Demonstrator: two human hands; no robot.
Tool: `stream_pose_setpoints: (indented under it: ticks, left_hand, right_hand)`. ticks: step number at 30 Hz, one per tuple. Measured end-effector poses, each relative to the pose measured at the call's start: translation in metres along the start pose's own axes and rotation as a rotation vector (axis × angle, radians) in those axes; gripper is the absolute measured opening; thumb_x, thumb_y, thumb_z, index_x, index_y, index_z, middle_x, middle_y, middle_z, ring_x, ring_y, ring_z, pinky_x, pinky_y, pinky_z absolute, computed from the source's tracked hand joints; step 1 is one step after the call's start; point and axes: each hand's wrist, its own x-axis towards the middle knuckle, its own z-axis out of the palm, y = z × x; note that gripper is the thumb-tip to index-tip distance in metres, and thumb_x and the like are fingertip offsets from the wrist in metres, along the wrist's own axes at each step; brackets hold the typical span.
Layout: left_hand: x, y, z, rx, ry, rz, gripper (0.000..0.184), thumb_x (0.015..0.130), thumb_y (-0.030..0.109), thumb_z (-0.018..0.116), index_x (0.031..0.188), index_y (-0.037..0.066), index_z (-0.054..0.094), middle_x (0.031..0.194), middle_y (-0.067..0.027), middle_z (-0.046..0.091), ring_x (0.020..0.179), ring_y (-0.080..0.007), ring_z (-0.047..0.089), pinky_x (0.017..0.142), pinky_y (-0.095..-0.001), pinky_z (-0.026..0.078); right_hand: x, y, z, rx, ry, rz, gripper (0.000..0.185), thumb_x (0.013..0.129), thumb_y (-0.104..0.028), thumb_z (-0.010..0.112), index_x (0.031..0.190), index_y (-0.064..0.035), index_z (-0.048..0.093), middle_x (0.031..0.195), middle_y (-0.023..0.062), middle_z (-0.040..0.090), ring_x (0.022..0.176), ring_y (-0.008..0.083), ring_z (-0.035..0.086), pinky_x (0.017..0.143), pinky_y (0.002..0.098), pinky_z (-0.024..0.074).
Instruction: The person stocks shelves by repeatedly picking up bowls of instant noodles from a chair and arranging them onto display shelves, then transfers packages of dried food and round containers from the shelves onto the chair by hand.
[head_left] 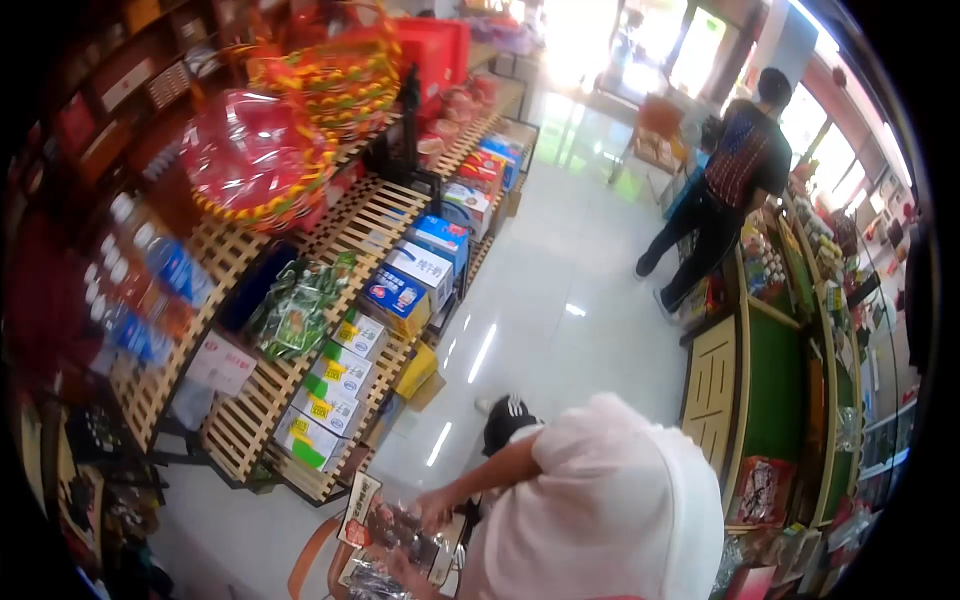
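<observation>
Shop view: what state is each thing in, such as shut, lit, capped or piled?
Dark packs: in shiny wrap, partly hidden.
Bottles: capped, standing close together.
Milk box: seems shut.
Green packets: piled up.
Green-white boxes: lined up, seem shut.
Front basket: lined with shiny red wrap.
Ceiling light: lit.

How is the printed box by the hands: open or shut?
Appears open: a printed flap angles outward, and dark packets lie exposed beside it.
</observation>
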Motion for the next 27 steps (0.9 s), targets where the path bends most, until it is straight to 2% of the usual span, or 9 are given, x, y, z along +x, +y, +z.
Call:
stream_pose_setpoints:
  ticks: [2, 4, 6, 8, 13, 15, 19, 21, 27]
  left_hand:
    - [-0.006, -0.012, -0.053, -0.171, -0.045, -0.235, 0.043, 0.089, 0.022, 0.056, 0.123, -0.003, 0.047, 0.110, -0.0138, 0.053, 0.104, -0.0228, 0.051, 0.087, -0.0344, 0.042]
    - [-0.012, -0.028, -0.081, -0.244, 0.064, -0.148, 0.046, 0.086, 0.024, 0.061, 0.121, -0.004, 0.049, 0.100, -0.0142, 0.057, 0.092, -0.0233, 0.054, 0.080, -0.0342, 0.044]
    - [-0.020, -0.043, -0.107, -0.014, 0.205, -0.070, 0.048, 0.084, 0.028, 0.063, 0.117, -0.004, 0.050, 0.098, -0.0146, 0.057, 0.087, -0.0230, 0.054, 0.074, -0.0348, 0.046]
    - [-0.018, -0.090, -0.147, 0.019, 0.183, -0.016, 0.054, 0.082, 0.029, 0.066, 0.121, -0.003, 0.049, 0.097, -0.0144, 0.058, 0.085, -0.0234, 0.054, 0.072, -0.0357, 0.046]
    - [-0.033, -0.129, -0.210, 0.164, 0.276, -0.120, 0.051, 0.079, 0.030, 0.068, 0.115, -0.002, 0.052, 0.096, -0.0139, 0.058, 0.085, -0.0242, 0.054, 0.072, -0.0367, 0.046]
    - [-0.034, -0.146, -0.229, 0.201, 0.317, -0.166, 0.049, 0.079, 0.029, 0.068, 0.114, -0.002, 0.052, 0.094, -0.0136, 0.059, 0.084, -0.0241, 0.054, 0.071, -0.0366, 0.047]
    - [-0.033, -0.167, -0.253, 0.282, 0.354, -0.259, 0.047, 0.079, 0.029, 0.068, 0.112, -0.001, 0.053, 0.092, -0.0131, 0.059, 0.082, -0.0239, 0.055, 0.070, -0.0364, 0.047]
    - [-0.027, -0.168, -0.256, 0.317, 0.358, -0.295, 0.046, 0.079, 0.028, 0.068, 0.111, -0.001, 0.053, 0.091, -0.0129, 0.059, 0.081, -0.0238, 0.055, 0.069, -0.0363, 0.047]
    - [0.011, -0.154, -0.227, 0.443, 0.302, -0.424, 0.043, 0.078, 0.028, 0.068, 0.108, 0.000, 0.054, 0.088, -0.0121, 0.059, 0.078, -0.0235, 0.055, 0.066, -0.0361, 0.048]
  right_hand:
    - [0.034, 0.023, 0.028, -0.185, 0.053, -0.011, 0.054, 0.068, -0.022, 0.075, 0.114, -0.0074, 0.049, 0.080, 0.0083, 0.062, 0.064, 0.0191, 0.061, 0.049, 0.0307, 0.0486]
    - [0.100, 0.052, 0.014, -1.164, -0.271, -1.309, 0.051, 0.069, -0.019, 0.072, 0.113, -0.0078, 0.048, 0.094, 0.0078, 0.060, 0.087, 0.0216, 0.060, 0.064, 0.0403, 0.0512]
    - [0.123, 0.072, 0.032, -1.240, -0.252, -0.948, 0.047, 0.070, -0.023, 0.067, 0.112, -0.0089, 0.050, 0.102, 0.0060, 0.056, 0.099, 0.0227, 0.055, 0.074, 0.0433, 0.0487]
    - [0.109, 0.042, 0.109, -0.332, 0.252, 0.299, 0.039, 0.072, -0.030, 0.065, 0.103, -0.0078, 0.055, 0.094, 0.0031, 0.055, 0.088, 0.0221, 0.055, 0.070, 0.0381, 0.0481]
    - [0.232, 0.131, 0.133, -0.088, -0.239, 0.173, 0.028, 0.083, -0.032, 0.049, 0.063, -0.0130, 0.049, 0.058, 0.0003, 0.049, 0.051, 0.0162, 0.049, 0.058, 0.0348, 0.0456]
    - [0.243, 0.135, 0.156, 0.052, -0.055, 0.305, 0.021, 0.082, -0.026, 0.057, 0.095, -0.0104, 0.058, 0.081, -0.0002, 0.056, 0.074, 0.0089, 0.054, 0.063, 0.0280, 0.0469]
    - [0.254, 0.144, 0.128, -0.604, -0.586, -0.473, 0.022, 0.078, -0.023, 0.061, 0.093, -0.0066, 0.060, 0.082, 0.0025, 0.059, 0.077, 0.0132, 0.057, 0.065, 0.0287, 0.0474]
    - [0.246, 0.138, 0.111, -1.292, -0.423, -0.593, 0.025, 0.079, -0.022, 0.060, 0.095, -0.0033, 0.062, 0.088, 0.0063, 0.061, 0.080, 0.0155, 0.058, 0.068, 0.0311, 0.0480]
    - [-0.056, 0.075, -0.021, -0.985, 0.938, 0.147, 0.024, 0.078, -0.020, 0.053, 0.092, -0.0025, 0.062, 0.086, 0.0192, 0.062, 0.075, 0.0270, 0.061, 0.066, 0.0376, 0.0486]
